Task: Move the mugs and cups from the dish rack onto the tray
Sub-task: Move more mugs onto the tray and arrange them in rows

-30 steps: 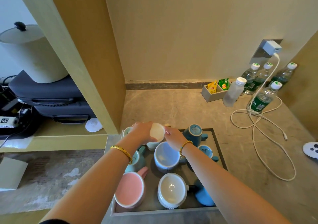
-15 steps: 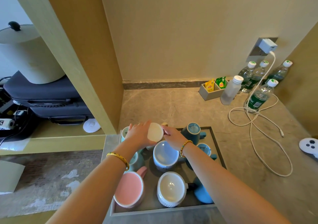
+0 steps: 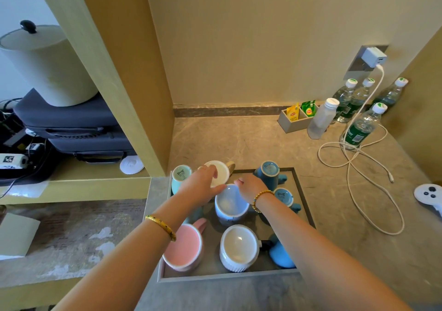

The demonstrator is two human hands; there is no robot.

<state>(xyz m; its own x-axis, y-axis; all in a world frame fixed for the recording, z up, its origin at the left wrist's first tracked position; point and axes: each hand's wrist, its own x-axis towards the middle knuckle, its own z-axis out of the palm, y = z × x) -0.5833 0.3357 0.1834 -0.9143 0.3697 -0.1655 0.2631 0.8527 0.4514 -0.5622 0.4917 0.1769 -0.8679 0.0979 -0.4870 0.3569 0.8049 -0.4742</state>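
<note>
A grey tray (image 3: 304, 192) lies on the stone counter and holds several upside-down mugs: pink (image 3: 184, 246), white ribbed (image 3: 239, 247), pale blue (image 3: 230, 203), mint (image 3: 180, 174), dark teal (image 3: 269, 171) and a small blue one (image 3: 284, 196). My left hand (image 3: 199, 187) grips a white cup with a gold handle (image 3: 220, 173) at the tray's back edge, bottom up. My right hand (image 3: 250, 186) hovers just right of that cup, above the pale blue mug, fingers loose and holding nothing. No dish rack is in view.
A white charger cable (image 3: 358, 167) loops over the counter right of the tray, beside water bottles (image 3: 361, 129) and a tea-bag box (image 3: 295, 119). A white controller (image 3: 429, 194) lies at the far right. A wooden partition (image 3: 143, 95) stands left of the tray.
My right hand has come off the white cup and drawn slightly back to the right. My left hand keeps hold of the cup, now nearer the tray's back edge.
</note>
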